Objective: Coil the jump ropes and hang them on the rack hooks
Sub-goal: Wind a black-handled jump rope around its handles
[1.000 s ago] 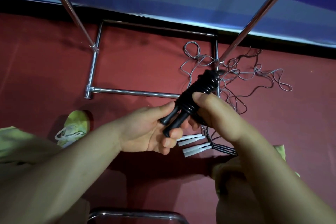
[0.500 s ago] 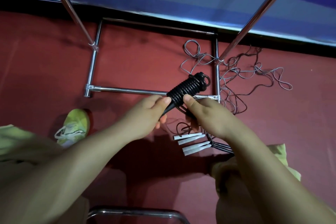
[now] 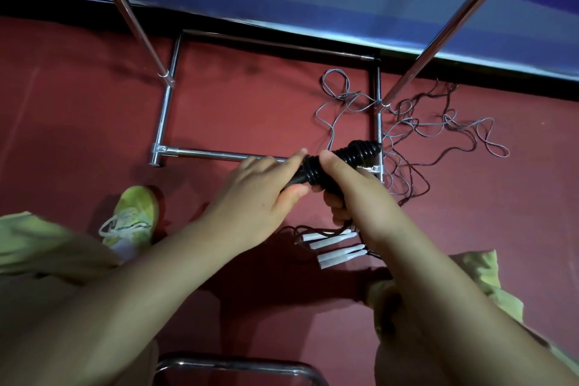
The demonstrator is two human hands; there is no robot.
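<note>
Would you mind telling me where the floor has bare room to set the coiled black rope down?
The red floor inside the rack base rails is bare across its left and middle. Left of the rail is free too, above the green shoe. It is crowded around the right upright, where loose ropes tangle, and by the white handles.

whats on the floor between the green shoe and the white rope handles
In the head view, the stretch between the green shoe and the white handles is bare red floor, crossed above only by the left hand and its forearm.
</note>
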